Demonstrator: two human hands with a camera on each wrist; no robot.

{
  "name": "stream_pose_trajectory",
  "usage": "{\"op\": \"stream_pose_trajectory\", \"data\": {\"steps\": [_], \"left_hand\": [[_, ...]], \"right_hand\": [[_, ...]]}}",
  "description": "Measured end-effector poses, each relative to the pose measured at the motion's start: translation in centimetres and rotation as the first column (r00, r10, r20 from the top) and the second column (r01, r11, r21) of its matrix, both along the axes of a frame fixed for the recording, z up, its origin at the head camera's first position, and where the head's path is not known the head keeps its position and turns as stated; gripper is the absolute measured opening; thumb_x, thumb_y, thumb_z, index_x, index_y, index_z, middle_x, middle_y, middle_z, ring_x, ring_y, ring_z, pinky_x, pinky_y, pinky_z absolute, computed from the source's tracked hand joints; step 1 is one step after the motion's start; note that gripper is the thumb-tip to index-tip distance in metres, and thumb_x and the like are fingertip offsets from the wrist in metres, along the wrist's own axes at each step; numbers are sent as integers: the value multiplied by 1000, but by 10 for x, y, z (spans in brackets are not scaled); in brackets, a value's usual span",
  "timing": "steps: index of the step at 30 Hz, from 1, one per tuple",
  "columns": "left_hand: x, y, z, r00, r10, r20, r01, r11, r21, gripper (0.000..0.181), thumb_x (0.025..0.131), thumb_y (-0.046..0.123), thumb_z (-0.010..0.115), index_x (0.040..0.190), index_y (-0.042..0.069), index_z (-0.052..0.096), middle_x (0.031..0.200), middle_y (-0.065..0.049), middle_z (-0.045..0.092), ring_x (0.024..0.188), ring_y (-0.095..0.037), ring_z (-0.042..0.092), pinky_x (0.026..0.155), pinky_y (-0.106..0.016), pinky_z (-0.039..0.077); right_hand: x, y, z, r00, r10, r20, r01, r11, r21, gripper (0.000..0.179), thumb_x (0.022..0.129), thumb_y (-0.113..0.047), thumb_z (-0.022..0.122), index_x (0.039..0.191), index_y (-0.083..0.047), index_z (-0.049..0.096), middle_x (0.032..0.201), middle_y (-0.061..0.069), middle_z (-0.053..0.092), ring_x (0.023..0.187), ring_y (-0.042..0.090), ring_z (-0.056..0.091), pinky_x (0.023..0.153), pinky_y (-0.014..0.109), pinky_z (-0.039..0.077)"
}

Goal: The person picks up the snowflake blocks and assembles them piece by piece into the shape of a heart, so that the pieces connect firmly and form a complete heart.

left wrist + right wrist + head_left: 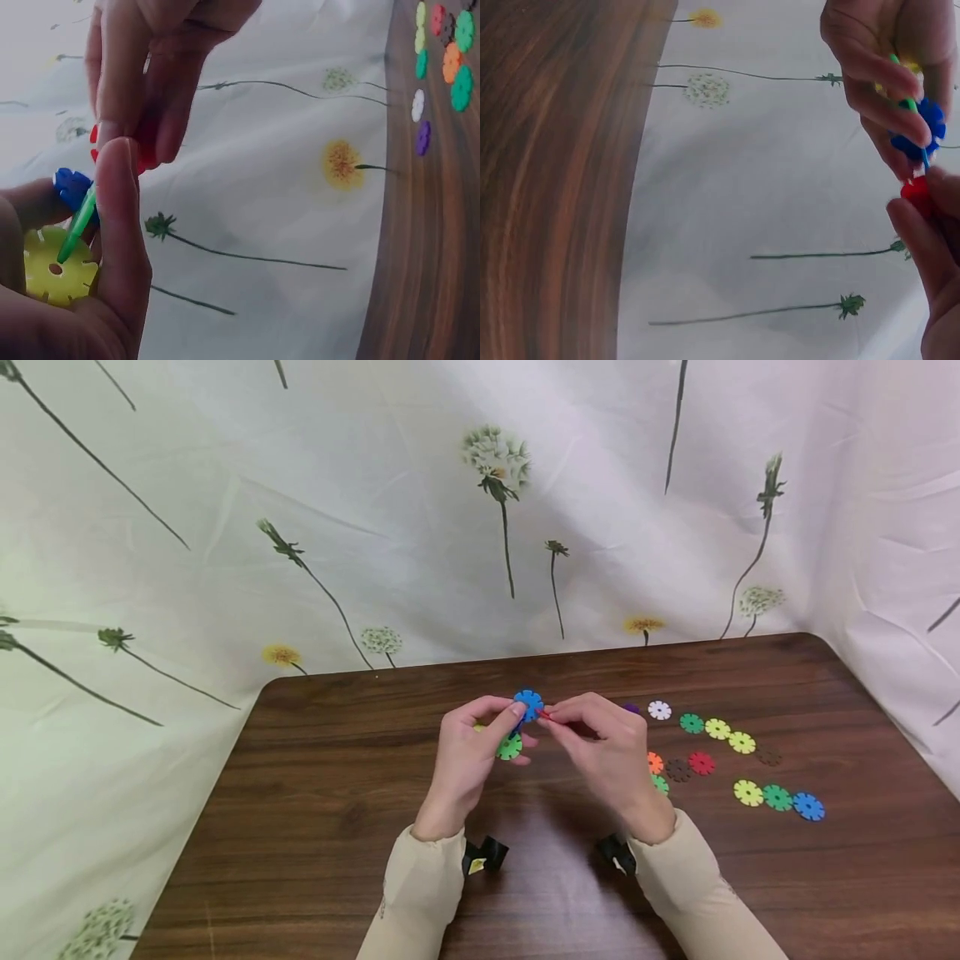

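In the head view my left hand (pixel 461 747) grips a small joined cluster of notched plastic discs above the table. A light blue disc (pixel 529 702) is under the thumb, with a green disc (pixel 509 747) below it. The left wrist view shows a yellow disc (pixel 54 281) and a dark blue disc (pixel 72 186) within the same cluster. My right hand (pixel 611 752) pinches a red disc (pixel 915 195) between thumb and fingers. It is edge-on at the light blue disc's rim; whether their slots are engaged I cannot tell.
Several loose discs lie on the right of the wooden table (pixel 322 827), among them a white disc (pixel 660 710), a dark red disc (pixel 702 763) and a blue disc (pixel 808 807). A flower-printed cloth (pixel 420 527) hangs behind the table.
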State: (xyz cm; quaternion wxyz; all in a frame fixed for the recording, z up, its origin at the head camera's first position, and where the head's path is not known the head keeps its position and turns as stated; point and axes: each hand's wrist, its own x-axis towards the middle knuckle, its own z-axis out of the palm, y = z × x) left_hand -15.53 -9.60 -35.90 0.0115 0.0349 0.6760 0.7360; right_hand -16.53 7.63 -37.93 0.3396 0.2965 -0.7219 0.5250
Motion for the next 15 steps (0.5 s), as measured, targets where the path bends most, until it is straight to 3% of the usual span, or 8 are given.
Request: {"op": "stream_pose_trajectory", "data": {"steps": [5, 10, 15], "left_hand": [[-1, -4, 2, 999, -42, 35, 42, 999, 6, 23, 92, 16, 66, 103, -4, 68, 94, -10, 70, 67, -19, 72, 62, -43, 59], [-3, -6, 0, 997, -57, 55, 54, 997, 55, 27, 93, 14, 65, 108, -8, 66, 91, -6, 70, 70, -17, 70, 66, -46, 59], [-4, -10, 0, 974, -213, 73, 205, 973, 104, 34, 90, 6, 66, 122, -4, 58, 101, -7, 68, 77, -15, 70, 72, -46, 59]], "right_hand": [[-1, 1, 0, 998, 68, 8, -68, 997, -46, 18, 67, 7, 82, 81, -1, 74, 83, 10, 72, 76, 16, 69, 70, 15, 55], [-1, -2, -1, 993, 87, 78, -84, 996, -36, 15, 71, 5, 80, 82, -3, 73, 89, 8, 71, 79, 14, 69, 71, 20, 57], [-3, 1, -2, 991, 48, 126, -45, 999, -30, 16, 72, 3, 80, 83, -2, 71, 91, 7, 71, 80, 13, 69, 72, 20, 57]]}}
